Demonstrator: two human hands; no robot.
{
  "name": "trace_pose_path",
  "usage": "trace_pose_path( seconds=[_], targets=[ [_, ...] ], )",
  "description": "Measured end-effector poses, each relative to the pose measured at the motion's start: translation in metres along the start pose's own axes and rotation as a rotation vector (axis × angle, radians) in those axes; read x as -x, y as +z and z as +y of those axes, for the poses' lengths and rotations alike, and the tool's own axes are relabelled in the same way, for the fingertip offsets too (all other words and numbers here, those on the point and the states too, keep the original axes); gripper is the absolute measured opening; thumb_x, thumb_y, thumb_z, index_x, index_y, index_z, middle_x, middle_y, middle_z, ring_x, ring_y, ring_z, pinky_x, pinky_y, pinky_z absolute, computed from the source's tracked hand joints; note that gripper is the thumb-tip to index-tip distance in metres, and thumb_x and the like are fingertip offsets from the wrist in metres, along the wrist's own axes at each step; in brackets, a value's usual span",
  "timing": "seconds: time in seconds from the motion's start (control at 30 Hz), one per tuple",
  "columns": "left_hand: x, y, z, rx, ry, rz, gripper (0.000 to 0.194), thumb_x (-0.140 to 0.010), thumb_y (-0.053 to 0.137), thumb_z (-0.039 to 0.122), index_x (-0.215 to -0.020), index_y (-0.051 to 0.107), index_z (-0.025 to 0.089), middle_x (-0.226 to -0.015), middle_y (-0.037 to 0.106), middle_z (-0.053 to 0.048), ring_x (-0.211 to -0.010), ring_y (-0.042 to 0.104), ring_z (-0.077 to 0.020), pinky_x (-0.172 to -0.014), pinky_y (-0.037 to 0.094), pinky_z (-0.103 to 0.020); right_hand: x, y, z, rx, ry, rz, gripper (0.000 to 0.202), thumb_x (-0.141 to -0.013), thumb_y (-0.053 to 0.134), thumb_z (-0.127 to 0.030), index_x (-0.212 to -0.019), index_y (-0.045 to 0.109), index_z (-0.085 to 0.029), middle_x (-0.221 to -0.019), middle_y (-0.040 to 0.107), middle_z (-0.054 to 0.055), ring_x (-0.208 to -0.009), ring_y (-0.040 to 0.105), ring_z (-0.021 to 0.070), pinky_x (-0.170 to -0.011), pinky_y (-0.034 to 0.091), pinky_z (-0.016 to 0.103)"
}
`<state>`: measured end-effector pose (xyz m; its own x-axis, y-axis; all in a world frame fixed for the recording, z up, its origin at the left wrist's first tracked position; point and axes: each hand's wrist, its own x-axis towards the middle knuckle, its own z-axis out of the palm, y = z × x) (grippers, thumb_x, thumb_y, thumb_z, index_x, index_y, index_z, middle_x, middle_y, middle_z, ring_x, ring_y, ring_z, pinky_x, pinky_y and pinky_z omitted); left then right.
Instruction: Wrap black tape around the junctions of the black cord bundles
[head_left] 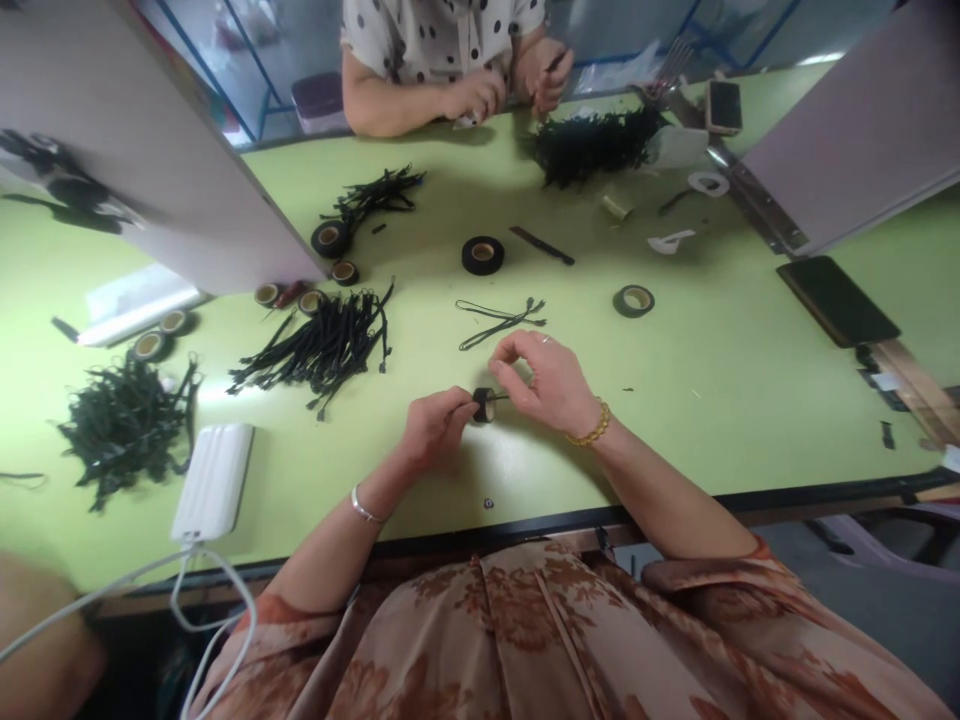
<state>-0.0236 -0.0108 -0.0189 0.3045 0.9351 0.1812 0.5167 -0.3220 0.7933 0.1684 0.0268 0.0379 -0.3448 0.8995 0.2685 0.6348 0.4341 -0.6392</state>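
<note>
My left hand [437,428] is closed, its fingertips pinching a thin black cord beside a small roll of black tape [480,405]. The roll sits between my two hands, against the left fingertips. From the roll a short dark stretch of the cord [501,397] runs to my right hand [551,380], whose lower fingers close on it. The right thumb and index finger curve toward each other above the roll. Just beyond my hands, a couple of looped black cords [499,322] lie on the green table [555,470]. The cord's ends are hidden in my fingers.
Bundles of black cords [322,345] lie to the left, near a white power bank [214,480] with cables. Larger tape rolls [483,255] and a dark blade-like strip [541,245] lie ahead. A phone [838,300] is at right. Across the table, a person's hands [544,75] work.
</note>
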Motion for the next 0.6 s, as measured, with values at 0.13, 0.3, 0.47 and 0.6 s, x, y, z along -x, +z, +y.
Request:
trace_pose_path(
  seconds=[0.13,0.3,0.47,0.6],
  targets=[
    [0.0,0.002,0.0,-0.476,0.31,0.002,0.038,-0.098,0.041,0.032,-0.066,0.055,0.018,-0.061,0.052,-0.002,-0.059,0.04,-0.0131,-0.056,0.024,-0.029,-0.004,0.003,0.003,0.104,0.188,-0.329,0.018,-0.093,0.049,-0.031,-0.085,0.06,-0.019,-0.062,0.063,0.002,-0.056,0.051,0.0159,-0.059,0.032,0.029],
    [-0.002,-0.002,0.001,-0.73,0.442,0.065,0.032,-0.098,0.046,0.03,-0.07,0.058,0.02,-0.065,0.056,-0.003,-0.064,0.042,-0.0152,-0.06,0.024,-0.032,-0.005,0.014,0.006,-0.175,0.248,-0.451,0.021,-0.093,0.051,-0.035,-0.088,0.064,-0.018,-0.058,0.064,0.0,-0.057,0.056,0.0141,-0.06,0.036,0.027],
    [-0.003,0.0,-0.003,-0.752,0.486,0.088,0.029,-0.097,0.049,0.032,-0.072,0.057,0.019,-0.065,0.058,-0.003,-0.064,0.042,-0.016,-0.061,0.022,-0.034,-0.002,0.032,0.007,-0.502,0.408,-0.291,0.02,-0.076,0.066,-0.029,-0.09,0.056,-0.019,-0.053,0.053,-0.007,-0.048,0.045,0.0104,-0.052,0.033,0.024],
    [-0.004,0.009,-0.008,-0.7,0.431,0.053,0.035,-0.098,0.045,0.033,-0.067,0.054,0.018,-0.057,0.052,-0.003,-0.058,0.04,-0.0154,-0.059,0.021,-0.033,-0.002,0.039,0.006,-0.748,0.524,-0.092,0.036,-0.063,0.072,-0.022,-0.086,0.044,-0.022,-0.051,0.045,-0.012,-0.045,0.04,0.0077,-0.051,0.033,0.023]
  ],
)
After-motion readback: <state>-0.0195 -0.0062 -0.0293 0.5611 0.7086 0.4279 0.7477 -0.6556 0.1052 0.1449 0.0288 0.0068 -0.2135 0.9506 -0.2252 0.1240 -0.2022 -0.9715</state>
